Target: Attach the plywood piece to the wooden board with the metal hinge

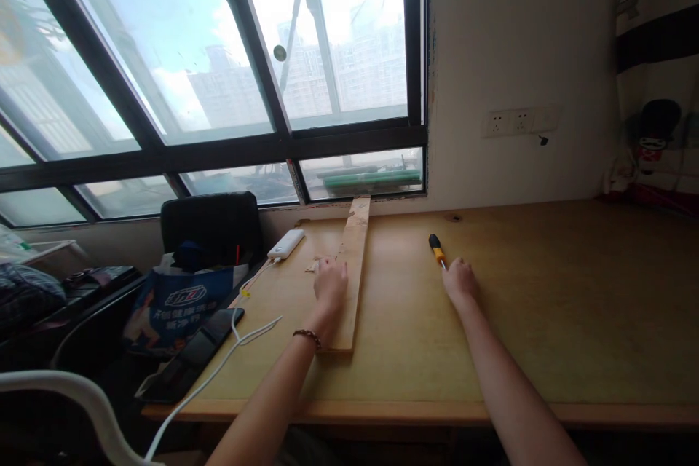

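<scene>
A long wooden board [354, 247] lies lengthwise on the table, its far end by the window wall. My left hand [330, 282] rests over the board's left side with its fingers curled; what they hold, if anything, is hidden. Small pale pieces [312, 266] that look like wood lie just left of these fingers. To the right, my right hand [459, 281] is closed round the metal shaft of a screwdriver [437, 250]. Its black and yellow handle points away from me, and its tip is hidden in the hand.
On the table's left are a white power bank [287, 244], a white cable [218, 364] and a dark flat device [191, 357] at the edge. Beyond stand a blue bag [180, 306] and a black chair [210, 226]. Wall sockets [520, 121] sit above the table.
</scene>
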A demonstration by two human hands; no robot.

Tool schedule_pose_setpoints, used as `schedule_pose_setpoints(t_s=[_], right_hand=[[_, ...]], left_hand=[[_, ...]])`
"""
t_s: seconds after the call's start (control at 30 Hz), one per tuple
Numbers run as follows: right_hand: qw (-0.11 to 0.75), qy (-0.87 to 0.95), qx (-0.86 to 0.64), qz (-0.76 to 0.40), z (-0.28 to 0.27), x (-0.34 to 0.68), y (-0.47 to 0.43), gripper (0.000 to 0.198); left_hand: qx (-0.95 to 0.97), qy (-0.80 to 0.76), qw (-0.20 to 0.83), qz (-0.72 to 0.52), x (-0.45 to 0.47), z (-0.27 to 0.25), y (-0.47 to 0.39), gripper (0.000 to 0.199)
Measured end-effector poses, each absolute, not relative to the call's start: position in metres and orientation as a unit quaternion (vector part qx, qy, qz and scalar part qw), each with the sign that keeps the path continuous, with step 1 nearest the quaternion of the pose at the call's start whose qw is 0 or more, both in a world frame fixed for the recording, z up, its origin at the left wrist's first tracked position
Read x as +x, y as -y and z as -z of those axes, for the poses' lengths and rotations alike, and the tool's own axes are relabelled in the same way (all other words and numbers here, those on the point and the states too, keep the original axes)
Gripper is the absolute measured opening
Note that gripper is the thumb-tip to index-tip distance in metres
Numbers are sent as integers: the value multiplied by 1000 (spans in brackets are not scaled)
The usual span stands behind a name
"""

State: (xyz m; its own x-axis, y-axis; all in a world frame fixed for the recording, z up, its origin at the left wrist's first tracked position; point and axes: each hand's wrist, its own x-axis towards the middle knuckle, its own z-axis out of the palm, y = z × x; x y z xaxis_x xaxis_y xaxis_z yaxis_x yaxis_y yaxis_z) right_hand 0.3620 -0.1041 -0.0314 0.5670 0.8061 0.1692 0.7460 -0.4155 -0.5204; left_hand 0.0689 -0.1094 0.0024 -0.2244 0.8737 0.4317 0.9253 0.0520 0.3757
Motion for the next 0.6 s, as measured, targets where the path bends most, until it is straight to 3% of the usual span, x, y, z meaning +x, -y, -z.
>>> schedule_pose_setpoints(t_s=[0.13, 0.23, 0.37, 0.5, 0.6], right_hand=[[267, 499, -818, -101, 35, 364, 100, 24], [362, 499, -767, -179, 26, 368, 100, 20], [448, 542, -594, -391, 9, 377, 108, 22], [386, 574, -431, -579, 1, 383, 118, 32], [367, 534, -478, -592, 4, 387, 117, 33]], left_hand=[[-746, 579, 119, 308, 107, -3, 131, 32], [-802, 499, 140, 296, 133, -2, 142, 35], [-844, 441, 175, 252, 152, -9, 144, 49], [-851, 452, 195, 182, 154, -16, 135, 34], [-861, 471, 160, 104, 152, -12, 132, 17]])
